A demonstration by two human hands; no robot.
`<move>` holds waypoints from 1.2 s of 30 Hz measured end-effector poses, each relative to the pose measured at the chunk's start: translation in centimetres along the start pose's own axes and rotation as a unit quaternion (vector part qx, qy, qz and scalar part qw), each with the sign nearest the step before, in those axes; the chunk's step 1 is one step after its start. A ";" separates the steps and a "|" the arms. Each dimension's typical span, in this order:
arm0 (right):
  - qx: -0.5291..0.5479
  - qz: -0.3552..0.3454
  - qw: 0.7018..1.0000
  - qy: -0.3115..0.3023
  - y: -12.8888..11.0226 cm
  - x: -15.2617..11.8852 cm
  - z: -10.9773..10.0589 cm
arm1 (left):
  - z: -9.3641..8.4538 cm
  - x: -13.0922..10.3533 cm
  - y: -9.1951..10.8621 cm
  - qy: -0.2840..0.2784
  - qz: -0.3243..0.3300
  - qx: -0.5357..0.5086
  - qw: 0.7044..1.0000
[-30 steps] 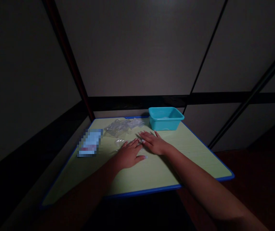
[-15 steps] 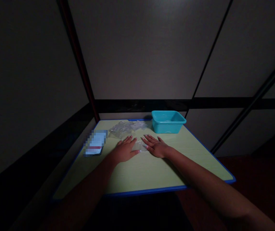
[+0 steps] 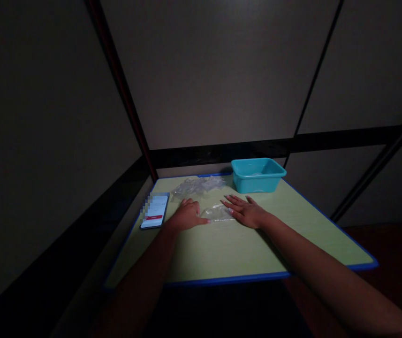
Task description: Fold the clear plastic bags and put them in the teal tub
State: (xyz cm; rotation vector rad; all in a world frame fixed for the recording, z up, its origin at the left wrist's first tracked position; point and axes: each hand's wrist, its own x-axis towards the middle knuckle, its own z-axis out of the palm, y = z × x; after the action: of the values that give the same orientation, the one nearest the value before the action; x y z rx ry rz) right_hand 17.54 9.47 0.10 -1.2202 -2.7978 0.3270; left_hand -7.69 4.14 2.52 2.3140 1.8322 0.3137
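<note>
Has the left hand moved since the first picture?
Yes. The left hand has moved left, closer to the phone, which keeps its place by the left edge of the table.

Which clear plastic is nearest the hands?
The flat piece spread between the left hand and right hand; the crumpled plastic lies farther back, left of the teal tub.

Panelled walls (image 3: pixel 204 75) and a small blue-edged table (image 3: pixel 222 253) suggest a home.
</note>
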 end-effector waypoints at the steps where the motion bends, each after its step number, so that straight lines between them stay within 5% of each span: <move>1: 0.000 0.002 1.000 0.001 0.2 0.0 0.0 | 0.0 -0.1 0.2 -0.003 0.017 -0.002 1.000; 10: -0.006 0.024 1.000 0.005 0.3 -0.1 -0.4 | -0.7 0.0 -0.6 -0.036 0.079 -0.056 0.995; 19: -0.016 0.026 1.000 -0.001 0.2 -0.2 -0.6 | -2.1 -0.2 -2.2 -0.097 -0.043 -0.040 0.994; 24: -0.023 0.034 0.999 -0.004 0.1 -0.2 -0.7 | -1.9 -0.1 -1.8 -0.042 -0.081 -0.036 0.995; 30: -0.030 0.035 0.999 -0.004 0.1 -0.2 -0.6 | -1.1 0.0 -1.0 -0.005 0.010 -0.047 0.999; 36: -0.024 0.035 0.999 -0.011 0.1 -0.1 -0.7 | -0.8 0.0 -0.5 -0.007 0.035 -0.037 0.999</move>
State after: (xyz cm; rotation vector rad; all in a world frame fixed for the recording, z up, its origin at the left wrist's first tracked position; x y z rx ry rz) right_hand 17.78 9.58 0.71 -1.3355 -2.8013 0.2807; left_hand -8.41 4.26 3.16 2.3263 1.7068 0.3688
